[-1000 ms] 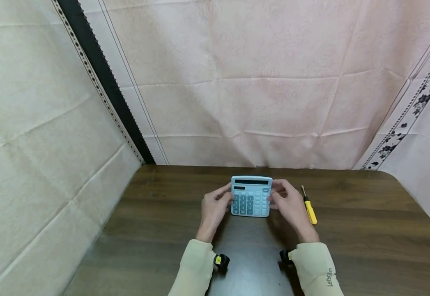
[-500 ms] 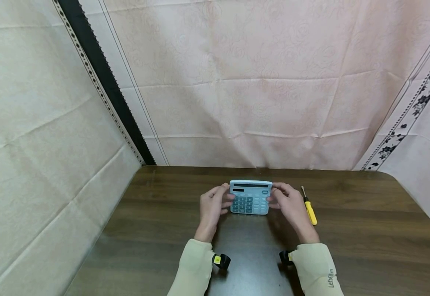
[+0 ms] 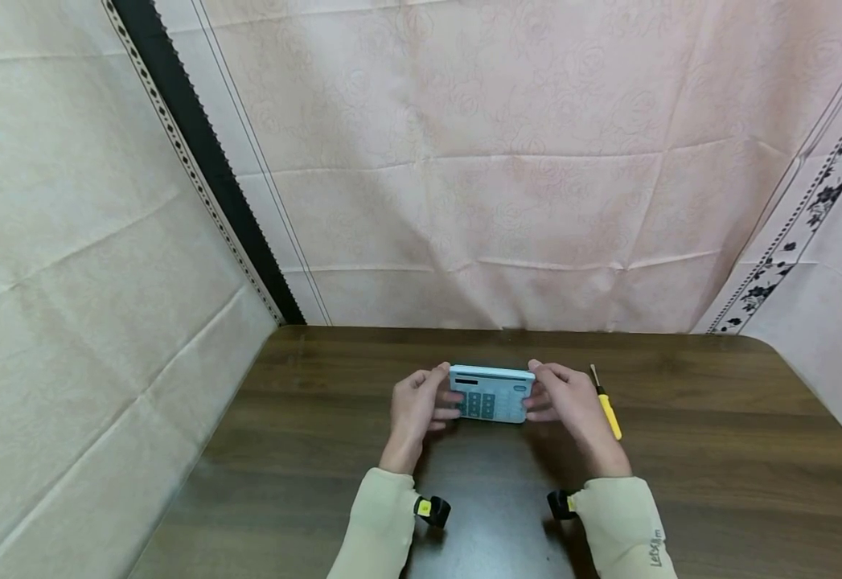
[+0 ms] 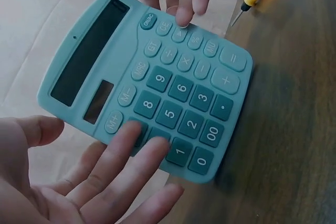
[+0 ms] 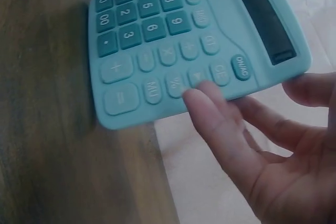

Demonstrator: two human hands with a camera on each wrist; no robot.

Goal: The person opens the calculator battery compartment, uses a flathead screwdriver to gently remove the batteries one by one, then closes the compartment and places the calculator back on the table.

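A light blue calculator (image 3: 491, 394) stands tilted between both hands near the back of the table, its dark display hidden in the head view by the steep angle. My left hand (image 3: 409, 410) holds its left side, thumb at the top corner and fingertips over the keys at that edge. On the other side my right hand (image 3: 574, 406) grips the right edge, thumb by the top corner. In the left wrist view the calculator (image 4: 181, 95) shows its display, small solar panel and number keys. The right wrist view has the right fingers (image 5: 220, 135) lying across the side keys.
A screwdriver (image 3: 609, 414) with a yellow handle lies on the brown wooden table (image 3: 717, 450), just right of the right hand. Pale patterned cloth (image 3: 536, 161) hangs behind the table's back edge, and more cloth (image 3: 88, 322) hangs at the left.
The calculator has tipped from facing up toward me to a steeper tilt, its top edge coming nearer. The left fingers have spread along its side; the right thumb has moved to the top corner.
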